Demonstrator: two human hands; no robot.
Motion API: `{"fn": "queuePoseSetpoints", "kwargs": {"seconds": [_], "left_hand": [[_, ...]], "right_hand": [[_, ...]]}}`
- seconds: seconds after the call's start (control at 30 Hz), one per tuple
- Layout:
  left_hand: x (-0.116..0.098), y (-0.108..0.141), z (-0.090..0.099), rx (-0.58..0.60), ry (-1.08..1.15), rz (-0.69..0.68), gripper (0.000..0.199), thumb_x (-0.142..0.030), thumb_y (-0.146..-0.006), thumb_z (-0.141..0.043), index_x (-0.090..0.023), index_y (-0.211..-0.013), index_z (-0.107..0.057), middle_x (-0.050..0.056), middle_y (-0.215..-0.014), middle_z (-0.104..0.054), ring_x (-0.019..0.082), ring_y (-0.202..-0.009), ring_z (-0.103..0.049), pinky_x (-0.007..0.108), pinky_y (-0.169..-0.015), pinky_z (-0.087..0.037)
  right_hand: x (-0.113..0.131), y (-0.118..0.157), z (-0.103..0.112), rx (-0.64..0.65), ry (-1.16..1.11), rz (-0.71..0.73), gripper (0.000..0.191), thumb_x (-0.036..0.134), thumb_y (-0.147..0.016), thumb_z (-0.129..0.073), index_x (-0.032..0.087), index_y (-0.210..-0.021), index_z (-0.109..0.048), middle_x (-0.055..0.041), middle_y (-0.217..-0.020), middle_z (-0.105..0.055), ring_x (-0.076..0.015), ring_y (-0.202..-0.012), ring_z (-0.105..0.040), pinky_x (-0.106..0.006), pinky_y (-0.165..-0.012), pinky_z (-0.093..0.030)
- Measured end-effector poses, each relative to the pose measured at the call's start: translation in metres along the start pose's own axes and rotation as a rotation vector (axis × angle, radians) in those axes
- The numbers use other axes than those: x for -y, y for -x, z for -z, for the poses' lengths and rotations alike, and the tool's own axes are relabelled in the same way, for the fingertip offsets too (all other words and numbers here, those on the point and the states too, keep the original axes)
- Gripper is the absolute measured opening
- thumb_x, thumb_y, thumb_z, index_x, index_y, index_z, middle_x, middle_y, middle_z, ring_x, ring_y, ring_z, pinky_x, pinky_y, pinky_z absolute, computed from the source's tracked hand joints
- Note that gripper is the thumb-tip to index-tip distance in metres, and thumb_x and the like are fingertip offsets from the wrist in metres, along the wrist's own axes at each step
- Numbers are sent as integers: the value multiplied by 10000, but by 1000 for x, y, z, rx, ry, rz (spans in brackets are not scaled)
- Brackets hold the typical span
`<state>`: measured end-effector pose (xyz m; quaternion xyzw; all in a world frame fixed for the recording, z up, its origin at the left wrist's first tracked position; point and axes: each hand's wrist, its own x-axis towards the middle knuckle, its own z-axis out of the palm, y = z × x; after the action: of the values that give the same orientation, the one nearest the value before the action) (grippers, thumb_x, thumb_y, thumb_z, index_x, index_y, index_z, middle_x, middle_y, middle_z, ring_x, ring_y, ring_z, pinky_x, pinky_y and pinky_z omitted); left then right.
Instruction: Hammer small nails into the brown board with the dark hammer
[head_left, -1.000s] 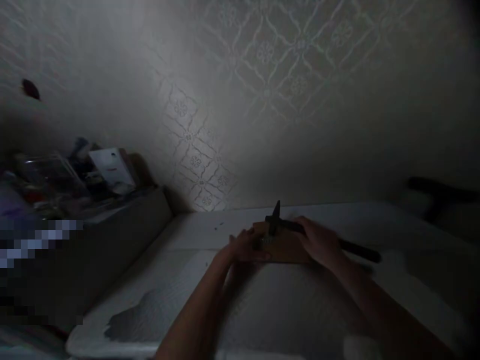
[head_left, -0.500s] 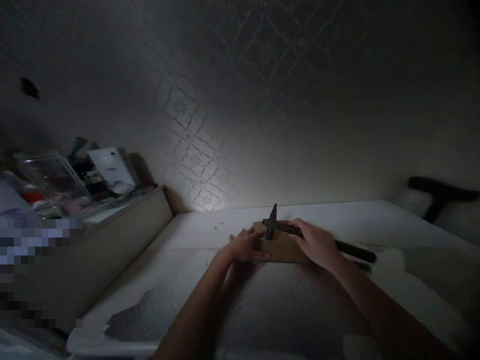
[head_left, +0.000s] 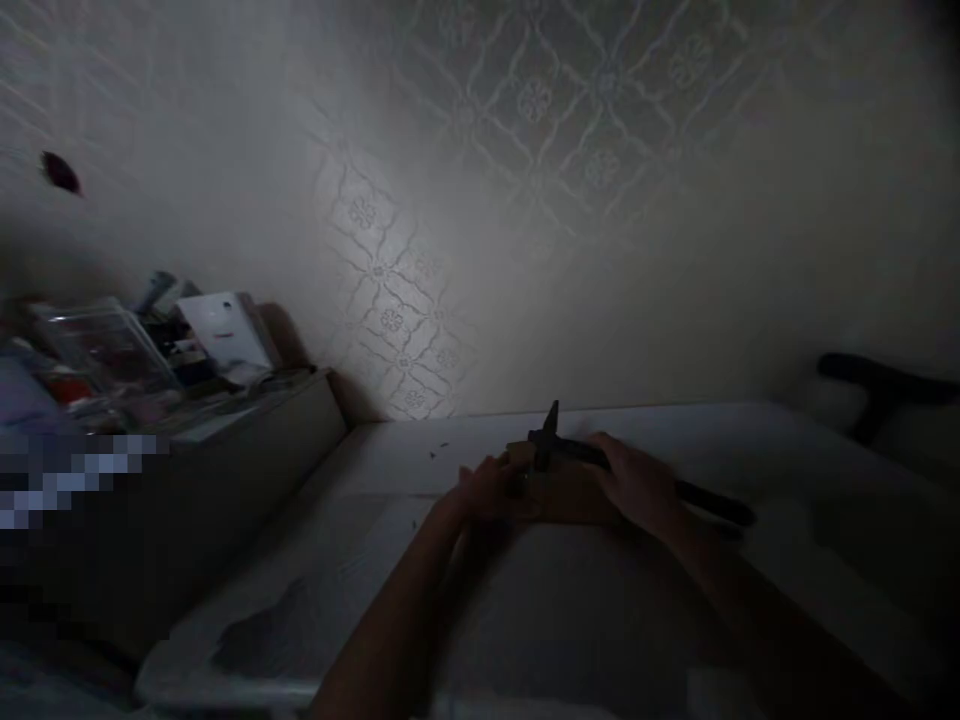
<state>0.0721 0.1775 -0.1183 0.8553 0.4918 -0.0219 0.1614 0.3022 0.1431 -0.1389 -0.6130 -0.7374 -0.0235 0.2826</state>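
From the head view, in dim light, the right hand [head_left: 643,487] grips a hammer [head_left: 579,452] by its handle, the head over a brown board [head_left: 577,502] on a white table [head_left: 386,458]. The left hand [head_left: 489,490] touches the board's left end; whether it pinches anything cannot be told. Since half a second ago the hands have darkened but barely shifted, so work stays there.

A dim wall [head_left: 675,280] patterned with floral lattice fills the background. At left, a white box [head_left: 219,328] sits near a clear plastic case [head_left: 112,345] amid clutter [head_left: 70,387] on a ledge [head_left: 247,475]. Far right: a dark T-shaped object [head_left: 877,380].
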Motion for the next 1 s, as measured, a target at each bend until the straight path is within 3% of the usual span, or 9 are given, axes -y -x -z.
{"fn": "queuePoseSetpoints", "kwargs": {"seconds": [0.43,0.7,0.87,1.0], "left_hand": [[0,0,-1,-3,6,-2,886,-754,-648,-538,-403,-1402,-232,51,-1498,-209,392,-1336,-188,691,-982,-179],[-5,3,3,1,-21,7,877,-724,-664,-554,-379,-1408,-242,62,-1484,-241,381,-1319,-237,611,-1009,-244],[-6,2,5,-74,56,-56,820,-604,-651,-666,-303,-1359,-382,68,-1412,-376,322,-1277,-340,494,-1050,-280],[-7,-1,2,-192,88,-54,707,-526,-659,-701,-297,-1289,-473,62,-1407,-387,354,-1294,-300,593,-1044,-207]], "right_hand": [[-3,-1,-2,26,20,-12,242,227,-839,-487,258,-1078,-509,-18,-1016,-662,-188,-884,-618,-265,-675,-381],[-2,0,0,20,6,-23,227,225,-845,-468,241,-1068,-509,-31,-1033,-653,-195,-904,-612,-273,-685,-387],[-4,-1,-1,2,-10,0,228,235,-838,-487,249,-1064,-516,-14,-1020,-662,-192,-895,-615,-267,-687,-387],[-5,-2,1,-74,11,-25,232,232,-837,-487,250,-1065,-525,-18,-1001,-667,-194,-866,-621,-270,-658,-384]]}}
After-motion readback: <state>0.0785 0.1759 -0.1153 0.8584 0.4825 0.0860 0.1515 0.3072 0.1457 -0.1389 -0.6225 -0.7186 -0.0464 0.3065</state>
